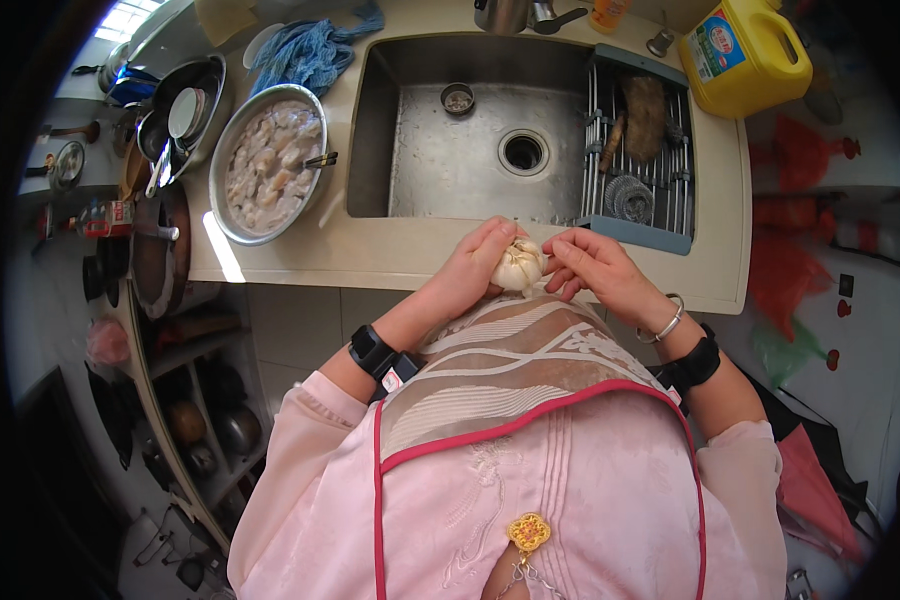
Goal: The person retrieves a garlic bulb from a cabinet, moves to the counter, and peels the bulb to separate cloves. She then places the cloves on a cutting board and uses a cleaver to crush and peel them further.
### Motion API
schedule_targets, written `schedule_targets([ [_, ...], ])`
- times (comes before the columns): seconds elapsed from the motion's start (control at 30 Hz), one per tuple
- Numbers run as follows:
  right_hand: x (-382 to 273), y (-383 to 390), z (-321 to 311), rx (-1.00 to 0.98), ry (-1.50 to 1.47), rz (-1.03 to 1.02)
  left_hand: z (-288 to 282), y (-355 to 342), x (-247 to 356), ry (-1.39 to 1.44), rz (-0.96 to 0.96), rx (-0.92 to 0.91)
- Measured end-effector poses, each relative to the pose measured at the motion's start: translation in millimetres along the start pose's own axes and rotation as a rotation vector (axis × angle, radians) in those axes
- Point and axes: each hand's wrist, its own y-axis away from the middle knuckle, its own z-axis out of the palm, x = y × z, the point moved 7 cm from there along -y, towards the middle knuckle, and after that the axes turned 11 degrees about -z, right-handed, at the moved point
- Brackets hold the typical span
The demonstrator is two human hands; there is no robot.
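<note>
A whole garlic bulb [518, 266] is held in front of the person's apron, just at the near edge of the counter [370, 255] below the steel sink [470, 150]. The left hand [475, 268] is curled around the bulb from its left side, fingers closed over its top, gripping it. The right hand [592, 268] meets the bulb from the right, its fingertips [555, 262] pinched narrowly at the papery skin; whether they actually hold a piece of skin is hard to make out at this size. A silver bangle [668, 322] sits on the right wrist, and a black band [373, 351] wraps the left wrist. In the sink's right part a grey drainer rack [638, 232] holds a steel scouring ball [630, 197] and a brown brush or scrubber [645, 115]. To the left of the sink a wide metal bowl [267, 165] of pale chopped food in liquid rests on the counter, with a blue cloth [315, 50] behind it. A yellow oil jug [745, 55] stands at the far right corner of the counter, well apart from the hands.
</note>
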Motion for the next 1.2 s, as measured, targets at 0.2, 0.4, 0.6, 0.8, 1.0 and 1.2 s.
schedule_targets([
  [0.2,-6.4,1.9,-0.2,-0.072,-0.014,0.034,5.8,-1.1,13.2,-0.084,-0.037,-0.029],
  [0.4,-10.6,2.5,5.1,-0.05,-0.079,-0.057,7.2,0.1,12.5,-0.105,-0.005,-0.041],
  [0.6,-7.6,3.9,7.7,-0.081,0.093,-0.177,12.4,-1.6,7.8,-0.18,0.098,-0.093],
  [0.8,-3.1,2.2,16.7,-0.1,0.375,-0.334,8.1,-4.7,-5.9,-0.112,0.071,-0.05],
  [1.0,-0.7,2.7,5.5,0.011,0.005,-0.175,3.5,1.1,1.8,0.026,0.045,0.044],
  [1.2,-5.8,-0.2,3.8,0.015,0.047,-0.108,7.2,-2.0,16.8,-0.134,0.202,0.078],
])
